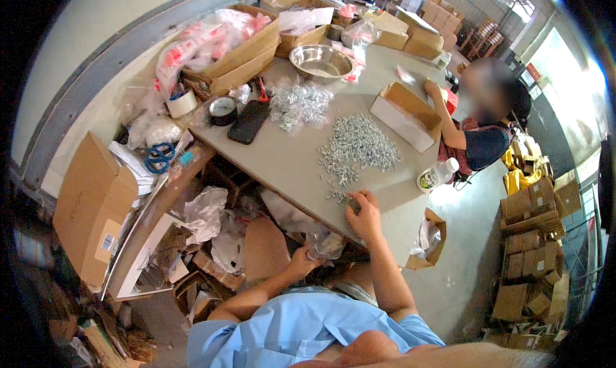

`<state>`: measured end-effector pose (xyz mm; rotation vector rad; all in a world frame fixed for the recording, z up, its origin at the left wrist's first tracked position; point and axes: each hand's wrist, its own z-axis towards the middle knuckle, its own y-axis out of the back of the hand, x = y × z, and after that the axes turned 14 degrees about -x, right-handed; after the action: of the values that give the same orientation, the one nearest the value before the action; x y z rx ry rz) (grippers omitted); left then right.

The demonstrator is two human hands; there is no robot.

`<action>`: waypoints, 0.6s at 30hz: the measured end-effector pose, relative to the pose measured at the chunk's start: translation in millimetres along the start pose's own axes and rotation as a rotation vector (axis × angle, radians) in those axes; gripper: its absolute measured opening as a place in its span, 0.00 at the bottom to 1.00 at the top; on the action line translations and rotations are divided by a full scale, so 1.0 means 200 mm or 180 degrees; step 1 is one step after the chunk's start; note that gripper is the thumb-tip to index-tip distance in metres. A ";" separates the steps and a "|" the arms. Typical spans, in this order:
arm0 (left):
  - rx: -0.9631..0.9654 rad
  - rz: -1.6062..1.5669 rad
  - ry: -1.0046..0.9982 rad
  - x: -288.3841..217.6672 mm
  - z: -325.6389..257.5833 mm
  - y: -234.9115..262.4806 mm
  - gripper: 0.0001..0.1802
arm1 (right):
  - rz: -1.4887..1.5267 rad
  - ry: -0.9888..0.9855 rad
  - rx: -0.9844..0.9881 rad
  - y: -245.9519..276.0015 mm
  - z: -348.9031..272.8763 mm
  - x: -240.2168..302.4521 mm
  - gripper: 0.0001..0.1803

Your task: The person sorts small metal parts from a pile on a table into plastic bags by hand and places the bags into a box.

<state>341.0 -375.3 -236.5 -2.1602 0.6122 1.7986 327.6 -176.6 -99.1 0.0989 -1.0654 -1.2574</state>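
Small silver metal pieces, screw-like in shape, form a loose pile [359, 148] on the grey table [276, 153]. At its near end a few lie apart, beside the fingertips of my right hand [364, 219]. That hand rests on the table near its front edge, fingers bent and apart, with nothing plainly held. Below the edge, my left hand [304, 263] is closed on a clear plastic bag [328, 245]; whatever the bag contains is hard to make out. Beyond the pile, to the left, lie several clear bags filled with similar pieces [300, 103].
A steel bowl [321, 62], black phone [249, 121], tape roll [222, 111], long cardboard tray [401, 121] and white bottle [437, 175] stand on the table. Blue scissors [159, 157] lie left. A co-worker [481, 143] sits at the right side. Stacked cartons [529, 252] line the floor.
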 end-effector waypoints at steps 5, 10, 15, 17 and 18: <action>-0.0042 -0.0095 -0.0084 0.03 0.00 0.00 0.20 | -0.0173 0.0104 0.0258 -0.07 0.05 -0.02 0.12; -0.0025 0.0207 -0.0061 -0.12 -0.02 0.04 0.19 | -0.0181 0.0059 -0.0057 -0.07 0.02 -0.04 0.08; -0.0015 0.0182 -0.0056 -0.14 -0.03 0.04 0.17 | -0.0229 -0.0109 -0.0188 -0.04 -0.04 -0.04 0.07; 0.0025 0.0113 0.0040 -0.19 -0.05 0.04 0.17 | -0.0251 -0.0006 -0.0285 -0.02 -0.05 -0.02 0.08; 0.0015 0.0102 0.0052 -0.21 -0.05 0.04 0.17 | -0.0234 -0.0028 -0.0312 -0.02 -0.06 -0.01 0.08</action>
<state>339.5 -380.6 -192.5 -2.1759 0.6578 1.7956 333.7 -181.8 -108.8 0.0584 -1.0136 -1.3754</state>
